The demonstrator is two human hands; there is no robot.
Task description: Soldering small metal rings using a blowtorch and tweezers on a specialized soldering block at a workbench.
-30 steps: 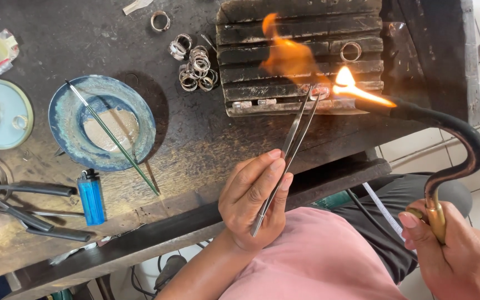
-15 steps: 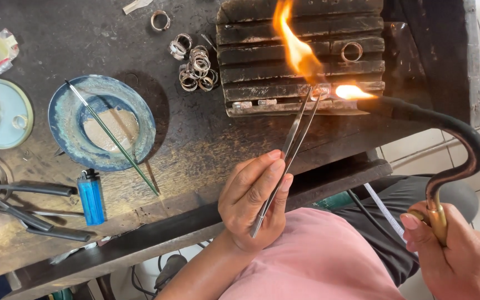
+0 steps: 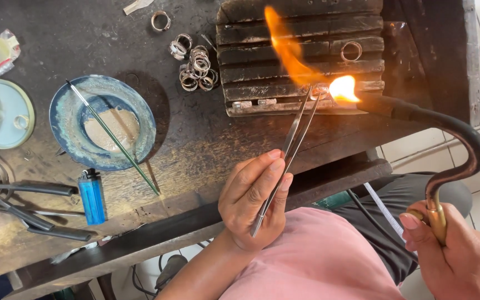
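Pink top [image 3: 318, 261], dark trousers [image 3: 395, 194], forearms bare w/ no sleeves, no gloves.

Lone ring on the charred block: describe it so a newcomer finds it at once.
Find the charred block at the bench's far edge. The ring lies flat on its right part, above the torch flame. Unlike the pile of rings left of the block, it sits alone.

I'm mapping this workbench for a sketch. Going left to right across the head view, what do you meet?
Pale blue lid → blue lighter → blue dish → pile of metal rings → left hand holding tweezers → torch flame → right hand on the torch.
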